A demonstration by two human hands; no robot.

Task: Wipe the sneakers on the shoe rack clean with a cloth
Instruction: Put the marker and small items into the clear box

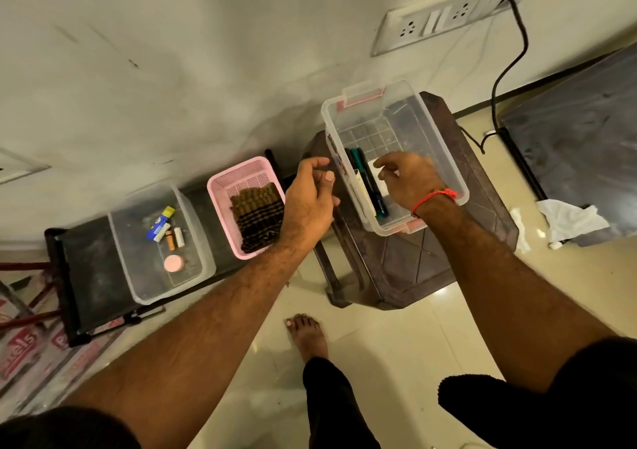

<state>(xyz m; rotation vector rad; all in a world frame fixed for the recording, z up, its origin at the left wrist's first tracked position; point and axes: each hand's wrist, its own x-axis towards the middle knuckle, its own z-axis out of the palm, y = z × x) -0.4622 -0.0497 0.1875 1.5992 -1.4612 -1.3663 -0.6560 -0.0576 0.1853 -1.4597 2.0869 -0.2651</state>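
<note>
Folded brown cloth (256,219) lies in pink basket (220,186) on black rack (89,259), no sneakers in view; L hand (310,200) hovers beside it, fingers loosely curled, empty; R hand (410,181), fingers relaxed, reaches into clear bin (344,104) on stool (431,266), so risk: elbow tips bin, wrong item taken

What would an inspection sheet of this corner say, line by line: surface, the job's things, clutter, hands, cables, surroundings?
Surface: brown plastic stool and low black rack on a tiled floor.
Job's things: no sneakers seen; folded brown striped cloth in the pink basket.
Clutter: clear bin on the stool holding pens; second clear bin with batteries and small items; crumpled white tissue on the floor.
Hands: left hand loosely curled, holding nothing; right hand reaching inside the bin on the stool.
Cables: black cable running down from the wall socket.
Surroundings: scuffed white wall.
</note>
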